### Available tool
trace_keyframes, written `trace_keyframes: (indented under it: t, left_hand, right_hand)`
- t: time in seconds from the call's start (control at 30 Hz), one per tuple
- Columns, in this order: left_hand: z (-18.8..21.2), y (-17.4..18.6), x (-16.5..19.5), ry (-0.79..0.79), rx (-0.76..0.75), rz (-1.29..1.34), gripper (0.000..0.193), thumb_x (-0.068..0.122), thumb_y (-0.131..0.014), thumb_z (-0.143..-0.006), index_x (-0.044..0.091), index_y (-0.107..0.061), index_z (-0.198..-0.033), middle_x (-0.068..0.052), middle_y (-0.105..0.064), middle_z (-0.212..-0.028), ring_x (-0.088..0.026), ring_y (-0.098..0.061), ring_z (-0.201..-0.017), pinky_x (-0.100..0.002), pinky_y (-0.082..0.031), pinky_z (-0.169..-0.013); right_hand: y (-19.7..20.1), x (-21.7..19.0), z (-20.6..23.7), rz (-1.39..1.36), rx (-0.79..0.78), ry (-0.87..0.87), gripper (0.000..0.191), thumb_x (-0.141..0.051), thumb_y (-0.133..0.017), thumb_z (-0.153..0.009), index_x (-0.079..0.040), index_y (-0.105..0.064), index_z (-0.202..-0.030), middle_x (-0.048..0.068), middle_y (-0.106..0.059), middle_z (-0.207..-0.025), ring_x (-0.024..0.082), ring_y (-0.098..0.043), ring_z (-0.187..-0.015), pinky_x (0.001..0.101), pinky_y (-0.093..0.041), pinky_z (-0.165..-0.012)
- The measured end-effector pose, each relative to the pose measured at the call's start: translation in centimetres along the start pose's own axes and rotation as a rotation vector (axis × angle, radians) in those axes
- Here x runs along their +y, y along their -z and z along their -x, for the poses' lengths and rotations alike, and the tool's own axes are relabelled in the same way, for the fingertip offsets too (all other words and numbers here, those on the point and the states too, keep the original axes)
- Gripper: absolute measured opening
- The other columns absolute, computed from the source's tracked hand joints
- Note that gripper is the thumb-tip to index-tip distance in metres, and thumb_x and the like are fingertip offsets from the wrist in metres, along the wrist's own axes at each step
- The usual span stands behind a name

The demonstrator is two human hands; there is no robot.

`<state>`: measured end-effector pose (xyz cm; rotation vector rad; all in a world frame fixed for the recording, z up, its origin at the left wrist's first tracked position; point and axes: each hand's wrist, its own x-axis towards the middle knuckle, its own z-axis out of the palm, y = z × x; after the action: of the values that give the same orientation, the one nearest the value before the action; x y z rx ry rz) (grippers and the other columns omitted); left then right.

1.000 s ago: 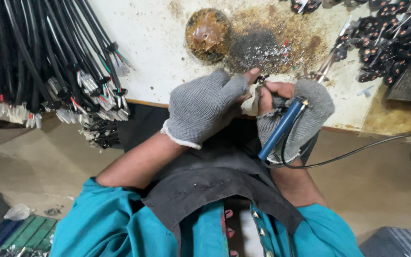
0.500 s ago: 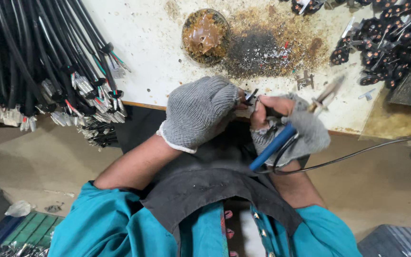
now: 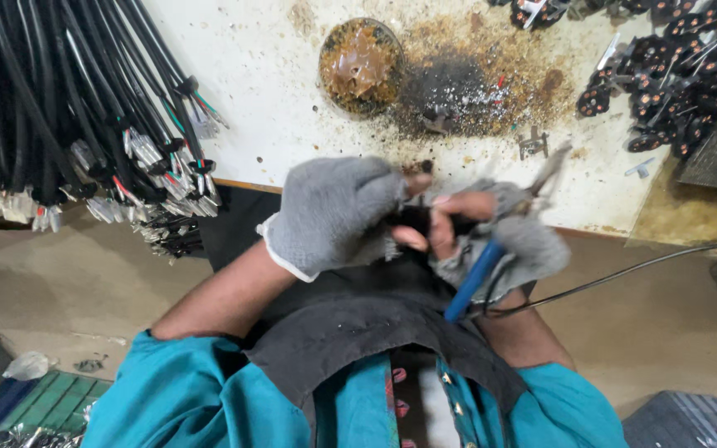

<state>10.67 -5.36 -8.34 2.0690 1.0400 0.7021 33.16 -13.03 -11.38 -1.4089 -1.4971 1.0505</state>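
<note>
Blue-handled soldering iron [image 3: 473, 280] gripped in right hand [image 3: 491, 241], long axis from 7 up toward 1 o'clock; left hand [image 3: 338, 216] closed on small dark part [image 3: 412, 222], touching right fingers, at tabletop [image 3: 259, 124] edge.

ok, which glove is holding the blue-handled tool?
The right hand: its grey glove wraps the blue-handled tool, with a cord trailing right. The left hand only pinches a small dark part between the hands.

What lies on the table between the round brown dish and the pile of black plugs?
In the head view, dark burnt residue and a small metal piece lie between the dish and the plugs.
</note>
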Motion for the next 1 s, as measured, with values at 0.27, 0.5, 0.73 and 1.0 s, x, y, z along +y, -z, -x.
trace_keyframes:
  t: [0.27, 0.5, 0.73, 1.0]
  left_hand:
    - [0.7, -0.8, -1.6, -0.133, -0.069, 0.032, 0.058, 0.028, -0.083, -0.071, 0.016, -0.07, -0.126, -0.006, -0.071, -0.103, -0.029, -0.071, -0.087, -0.042, -0.054, -0.068]
    - [1.7, 0.2, -2.4, -0.204, -0.038, 0.057, 0.045, 0.018, -0.08, -0.082, 0.019, -0.069, -0.126, -0.006, -0.073, -0.105, -0.027, -0.072, -0.088, -0.04, -0.056, -0.07]
    - [4.4, 0.5, -3.0, 0.058, 0.117, 0.401, 0.039, 0.011, -0.086, -0.083, 0.018, -0.069, -0.117, 0.007, -0.067, -0.071, -0.017, -0.068, -0.061, -0.036, -0.053, -0.059]
    - [1.1, 1.7, -1.8, -0.1, 0.073, 0.069, 0.047, 0.019, -0.085, -0.078, 0.02, -0.069, -0.122, -0.004, -0.071, -0.102, -0.025, -0.071, -0.085, -0.038, -0.055, -0.067]
  right_hand:
    - [1.4, 2.2, 1.8, -0.4, -0.115, -0.532, 0.024, -0.005, -0.076, -0.092, -0.004, -0.066, -0.114, 0.007, -0.07, -0.092, 0.013, -0.067, -0.079, 0.0245, -0.053, -0.068]
    - [0.6, -1.8, -1.5, -0.054, -0.034, -0.134, 0.024, -0.008, -0.085, -0.096, -0.005, -0.062, -0.106, 0.006, -0.064, -0.097, 0.011, -0.063, -0.08, 0.0224, -0.049, -0.07]
    - [0.3, -7.1, -5.6, 0.147, -0.276, -0.039, 0.019, -0.008, -0.072, -0.093, -0.003, -0.075, -0.111, 0.009, -0.075, -0.102, 0.019, -0.073, -0.089, 0.031, -0.057, -0.08]
    - [-0.1, -9.7, -8.5, 0.138, 0.05, -0.06, 0.013, -0.006, -0.071, -0.097, -0.004, -0.071, -0.109, 0.012, -0.073, -0.1, 0.022, -0.074, -0.093, 0.0318, -0.058, -0.082]
